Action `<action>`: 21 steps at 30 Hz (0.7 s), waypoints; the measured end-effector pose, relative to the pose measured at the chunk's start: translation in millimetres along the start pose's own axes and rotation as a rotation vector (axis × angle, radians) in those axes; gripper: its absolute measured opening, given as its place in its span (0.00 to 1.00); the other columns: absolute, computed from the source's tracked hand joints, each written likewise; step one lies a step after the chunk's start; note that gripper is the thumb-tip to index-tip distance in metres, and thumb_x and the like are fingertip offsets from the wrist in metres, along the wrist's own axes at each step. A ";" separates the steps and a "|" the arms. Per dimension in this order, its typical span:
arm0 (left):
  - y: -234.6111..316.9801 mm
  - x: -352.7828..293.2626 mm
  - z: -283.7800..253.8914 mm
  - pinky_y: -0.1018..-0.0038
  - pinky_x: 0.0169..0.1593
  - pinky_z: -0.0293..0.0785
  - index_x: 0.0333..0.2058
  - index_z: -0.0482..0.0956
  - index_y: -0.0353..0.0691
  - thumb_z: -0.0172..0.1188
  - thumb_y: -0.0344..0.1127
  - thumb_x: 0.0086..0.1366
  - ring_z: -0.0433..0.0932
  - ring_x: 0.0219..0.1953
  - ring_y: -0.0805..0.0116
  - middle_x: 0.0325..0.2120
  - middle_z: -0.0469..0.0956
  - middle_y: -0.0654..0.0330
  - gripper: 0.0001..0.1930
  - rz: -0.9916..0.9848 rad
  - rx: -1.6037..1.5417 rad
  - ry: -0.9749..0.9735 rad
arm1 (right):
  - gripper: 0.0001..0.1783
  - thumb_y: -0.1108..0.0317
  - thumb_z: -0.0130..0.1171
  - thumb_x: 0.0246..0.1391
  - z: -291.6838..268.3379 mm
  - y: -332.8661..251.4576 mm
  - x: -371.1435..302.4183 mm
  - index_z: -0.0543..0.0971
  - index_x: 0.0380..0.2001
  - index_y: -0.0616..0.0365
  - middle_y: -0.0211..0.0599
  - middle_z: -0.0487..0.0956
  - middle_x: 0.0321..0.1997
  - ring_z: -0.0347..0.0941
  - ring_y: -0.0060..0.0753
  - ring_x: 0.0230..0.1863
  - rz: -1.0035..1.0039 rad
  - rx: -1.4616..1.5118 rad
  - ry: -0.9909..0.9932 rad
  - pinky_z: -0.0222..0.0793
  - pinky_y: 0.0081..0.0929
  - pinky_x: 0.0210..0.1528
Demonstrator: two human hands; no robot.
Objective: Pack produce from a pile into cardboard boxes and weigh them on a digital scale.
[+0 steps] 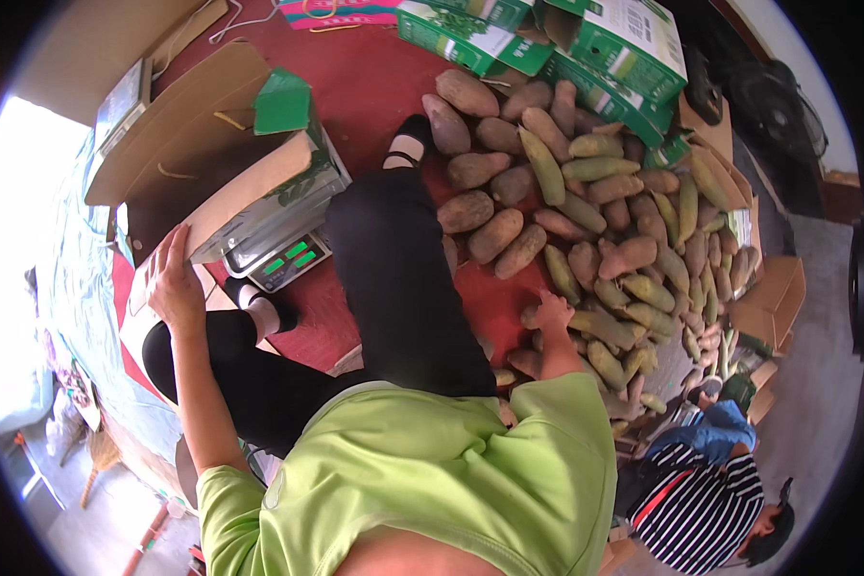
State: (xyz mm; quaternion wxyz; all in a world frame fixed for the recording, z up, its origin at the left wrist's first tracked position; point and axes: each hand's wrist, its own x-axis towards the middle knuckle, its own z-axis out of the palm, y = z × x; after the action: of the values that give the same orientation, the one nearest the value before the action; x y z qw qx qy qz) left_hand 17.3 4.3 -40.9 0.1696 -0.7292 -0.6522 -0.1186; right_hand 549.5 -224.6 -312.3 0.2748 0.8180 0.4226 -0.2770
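Note:
My left hand [175, 290] rests on the edge of an open cardboard box [245, 202], its fingers stretched out along a raised flap. The box stands over a digital scale [296, 261] with lit green displays. To my right lies a big heap of thick, long tubers, some brownish-pink and some green. My right hand [551, 313] is at the heap's near left edge, its fingers bent round a brown tuber [529, 317], mostly hidden by the hand. Near it lie a green tuber [562, 273] and a brown tuber [520, 252].
Green-and-white cartons [605, 58] stand behind the heap. A black fan [763, 101] is at the far right. Another person in a striped shirt [701, 504] is at the lower right, near an open brown carton [770, 302]. My legs lie between box and heap on red floor covering [346, 82].

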 end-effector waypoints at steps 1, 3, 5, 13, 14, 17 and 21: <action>0.7 0.3 0.1 0.71 0.47 0.71 0.45 0.76 0.52 0.49 0.23 0.57 0.75 0.45 0.63 0.43 0.77 0.65 0.19 -0.003 -0.012 -0.013 | 0.17 0.62 0.48 0.54 1.8 0.4 0.7 0.71 0.49 0.39 0.28 0.73 0.51 0.63 0.35 0.58 0.016 0.010 0.018 0.55 0.48 0.57; 1.4 0.8 -1.6 0.71 0.48 0.70 0.45 0.77 0.51 0.50 0.23 0.57 0.75 0.45 0.63 0.42 0.77 0.65 0.19 -0.002 -0.032 -0.024 | 0.11 0.59 0.53 0.52 5.1 -2.9 3.4 0.78 0.40 0.38 0.23 0.76 0.45 0.67 0.32 0.51 0.051 -0.018 0.089 0.60 0.42 0.52; -2.5 -1.2 -1.9 0.71 0.48 0.70 0.45 0.77 0.51 0.50 0.24 0.57 0.75 0.45 0.63 0.42 0.77 0.65 0.19 -0.008 -0.014 -0.018 | 0.11 0.60 0.53 0.52 0.8 -6.8 6.0 0.78 0.39 0.40 0.25 0.76 0.45 0.68 0.33 0.52 0.033 -0.023 0.073 0.62 0.42 0.51; 1.7 3.9 -9.0 0.68 0.50 0.68 0.41 0.78 0.47 0.50 0.26 0.54 0.75 0.45 0.62 0.41 0.77 0.64 0.16 -0.004 -0.061 -0.017 | 0.06 0.71 0.48 0.51 49.2 26.7 40.5 0.76 0.29 0.55 0.38 0.77 0.22 0.73 0.35 0.23 -0.101 0.670 0.417 0.68 0.32 0.28; 2.4 4.9 -6.7 0.68 0.50 0.69 0.40 0.78 0.47 0.50 0.27 0.54 0.75 0.45 0.63 0.40 0.77 0.64 0.15 -0.007 -0.075 -0.013 | 0.06 0.74 0.47 0.51 50.0 34.3 45.6 0.75 0.29 0.57 0.39 0.75 0.20 0.71 0.31 0.20 -0.092 0.758 0.489 0.66 0.29 0.23; -3.0 1.5 -9.7 0.69 0.50 0.68 0.40 0.78 0.47 0.51 0.28 0.54 0.75 0.45 0.64 0.40 0.77 0.65 0.15 -0.012 -0.061 -0.011 | 0.06 0.76 0.45 0.51 12.6 15.5 43.7 0.73 0.27 0.60 0.31 0.68 0.15 0.64 0.21 0.15 -0.169 1.165 0.432 0.59 0.23 0.16; -2.1 1.5 -14.1 0.69 0.50 0.68 0.40 0.77 0.47 0.50 0.28 0.54 0.75 0.45 0.64 0.40 0.77 0.65 0.15 -0.026 -0.068 -0.026 | 0.05 0.76 0.45 0.52 -36.2 11.1 35.3 0.72 0.26 0.59 0.26 0.67 0.16 0.60 0.17 0.16 -0.278 1.379 0.577 0.55 0.16 0.17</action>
State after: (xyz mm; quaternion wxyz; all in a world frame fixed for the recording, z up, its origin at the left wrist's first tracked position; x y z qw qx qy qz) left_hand 16.1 0.2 -27.2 0.1347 -0.7275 -0.6594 -0.1334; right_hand 584.1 -186.2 -309.0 -0.4576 0.7838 0.3080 -0.2854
